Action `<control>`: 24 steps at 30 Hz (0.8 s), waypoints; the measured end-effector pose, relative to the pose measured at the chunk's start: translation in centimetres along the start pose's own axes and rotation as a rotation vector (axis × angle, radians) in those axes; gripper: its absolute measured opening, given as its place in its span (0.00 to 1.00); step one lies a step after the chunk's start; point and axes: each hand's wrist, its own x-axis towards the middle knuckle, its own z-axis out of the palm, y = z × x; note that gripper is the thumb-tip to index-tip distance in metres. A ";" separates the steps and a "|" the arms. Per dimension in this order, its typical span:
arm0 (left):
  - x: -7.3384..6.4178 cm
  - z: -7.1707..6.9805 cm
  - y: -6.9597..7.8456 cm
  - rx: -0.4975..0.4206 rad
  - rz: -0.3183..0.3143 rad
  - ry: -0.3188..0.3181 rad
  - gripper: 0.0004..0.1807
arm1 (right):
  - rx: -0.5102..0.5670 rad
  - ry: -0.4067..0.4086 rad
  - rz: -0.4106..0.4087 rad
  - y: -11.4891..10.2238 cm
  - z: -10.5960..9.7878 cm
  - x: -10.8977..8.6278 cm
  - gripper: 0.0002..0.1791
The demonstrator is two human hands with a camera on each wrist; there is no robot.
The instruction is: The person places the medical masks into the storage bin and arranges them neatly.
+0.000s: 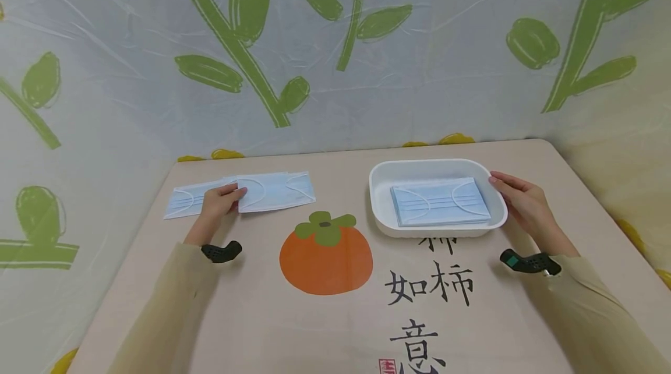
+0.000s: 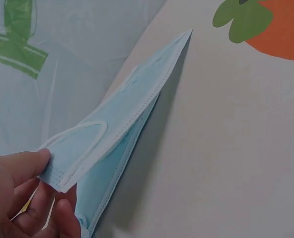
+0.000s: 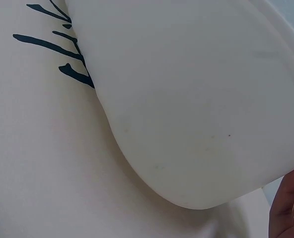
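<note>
My left hand (image 1: 220, 206) pinches the left end of a light blue face mask (image 1: 275, 192), thumb on top, its white ear loops showing. In the left wrist view this mask (image 2: 132, 99) is raised at the pinched end, above another mask (image 2: 114, 173). That lower mask (image 1: 183, 200) lies on the table left of the hand, partly hidden by it. My right hand (image 1: 526, 206) grips the right rim of a white plastic tray (image 1: 382, 211). Inside the tray rests a stack of blue masks (image 1: 440, 204). The right wrist view shows mostly the tray's outer side (image 3: 196, 114).
The table (image 1: 251, 304) has a cloth with an orange persimmon print (image 1: 326, 263) and black characters (image 1: 430, 286). Behind the table hangs a pale curtain (image 1: 445, 71) with green leaf prints. Each wrist wears a black band (image 1: 221, 253).
</note>
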 end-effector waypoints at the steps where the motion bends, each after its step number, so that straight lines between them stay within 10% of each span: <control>1: -0.1 0.0 0.0 0.006 -0.002 -0.005 0.32 | 0.003 -0.002 -0.001 0.0 0.0 0.0 0.41; 24: -3.5 1.2 1.7 -0.097 0.129 0.093 0.25 | 0.036 -0.021 -0.001 -0.2 -0.1 -0.1 0.26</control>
